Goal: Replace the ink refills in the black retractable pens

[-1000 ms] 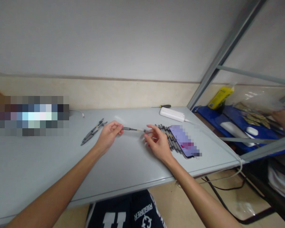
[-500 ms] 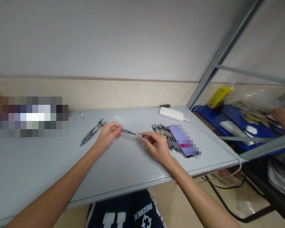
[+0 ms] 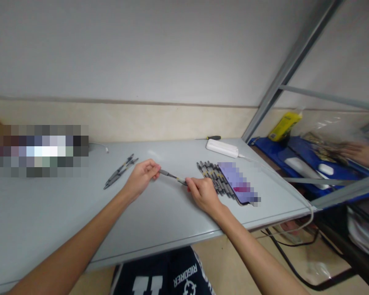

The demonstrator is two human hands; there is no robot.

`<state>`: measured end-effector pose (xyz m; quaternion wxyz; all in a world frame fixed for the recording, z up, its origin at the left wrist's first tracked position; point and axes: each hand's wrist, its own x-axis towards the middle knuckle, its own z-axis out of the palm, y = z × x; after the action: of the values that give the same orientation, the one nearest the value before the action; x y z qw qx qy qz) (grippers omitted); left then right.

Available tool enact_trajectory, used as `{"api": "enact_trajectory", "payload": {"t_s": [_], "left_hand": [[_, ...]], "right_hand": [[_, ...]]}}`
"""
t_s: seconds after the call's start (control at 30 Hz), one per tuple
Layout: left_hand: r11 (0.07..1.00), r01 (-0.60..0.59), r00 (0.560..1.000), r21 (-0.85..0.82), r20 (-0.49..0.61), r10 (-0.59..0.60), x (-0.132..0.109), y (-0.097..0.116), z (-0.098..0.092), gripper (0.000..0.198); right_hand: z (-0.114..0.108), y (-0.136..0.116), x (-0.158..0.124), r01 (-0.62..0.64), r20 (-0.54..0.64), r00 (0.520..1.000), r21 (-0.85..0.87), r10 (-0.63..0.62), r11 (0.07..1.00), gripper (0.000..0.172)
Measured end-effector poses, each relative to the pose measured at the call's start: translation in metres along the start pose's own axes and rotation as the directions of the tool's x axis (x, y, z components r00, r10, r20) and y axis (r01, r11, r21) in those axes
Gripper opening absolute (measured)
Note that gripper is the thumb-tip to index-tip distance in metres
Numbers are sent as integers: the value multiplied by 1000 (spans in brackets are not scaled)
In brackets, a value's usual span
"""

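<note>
Above the middle of the desk, a slim grey pen [image 3: 172,175] with a yellow mark spans the gap between my hands. My left hand [image 3: 144,175] pinches its left end between thumb and fingertips. The fingers of my right hand [image 3: 203,191] are closed around its right end, where a dark part shows just before the thumb. The grip hides the rest of that end. To the left lie a few similar grey pens [image 3: 118,173]. Close beside my right hand, several more pens [image 3: 217,180] lie in a slanted row against a phone [image 3: 238,183].
A white power strip [image 3: 222,148] with a cable and a yellow-black screwdriver [image 3: 213,137] lie at the back of the desk [image 3: 147,229]. Metal bars [image 3: 332,98] stand at right. Beyond them, another person's hand [image 3: 364,152] is over a blue surface [image 3: 260,143] with assorted items.
The dark part in my right hand and the pen in my left, slightly apart before, now meet in line. My right hand has turned, thumb on top. The other person's hand moved left.
</note>
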<state>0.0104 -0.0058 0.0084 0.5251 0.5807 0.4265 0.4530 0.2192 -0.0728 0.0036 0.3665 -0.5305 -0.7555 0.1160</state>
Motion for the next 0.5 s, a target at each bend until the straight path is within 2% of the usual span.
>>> {"api": "enact_trajectory", "payload": {"t_s": [0.03, 0.13, 0.17, 0.2, 0.27, 0.33, 0.5], "left_hand": [[1000, -3, 1000, 3, 11, 3, 0, 0, 0, 27], [1000, 7, 1000, -17, 18, -7, 0, 0, 0, 27], [999, 19, 1000, -37, 14, -18, 0, 0, 0, 28], [997, 33, 999, -66, 10, -33, 0, 0, 1, 30], [989, 64, 998, -133, 23, -61, 0, 0, 1, 33], [986, 74, 996, -151, 51, -67, 0, -1, 1, 34], [998, -7, 998, 55, 67, 3, -3, -1, 2, 28]], "right_hand": [[0, 0, 0, -6, -6, 1000, 3, 6, 1000, 49], [-2, 2, -1, 28, -103, 994, 25, -25, 999, 32], [-3, 2, -1, 61, -119, 991, 21, -58, 998, 34], [-3, 2, -1, 102, -117, 988, 10, -100, 995, 37], [-2, 1, -2, 172, -78, 982, -24, -173, 985, 30], [-1, -2, -1, 190, -30, 981, -46, -192, 981, 27], [-2, -7, 0, 2, 79, 997, 65, -7, 998, 45]]}}
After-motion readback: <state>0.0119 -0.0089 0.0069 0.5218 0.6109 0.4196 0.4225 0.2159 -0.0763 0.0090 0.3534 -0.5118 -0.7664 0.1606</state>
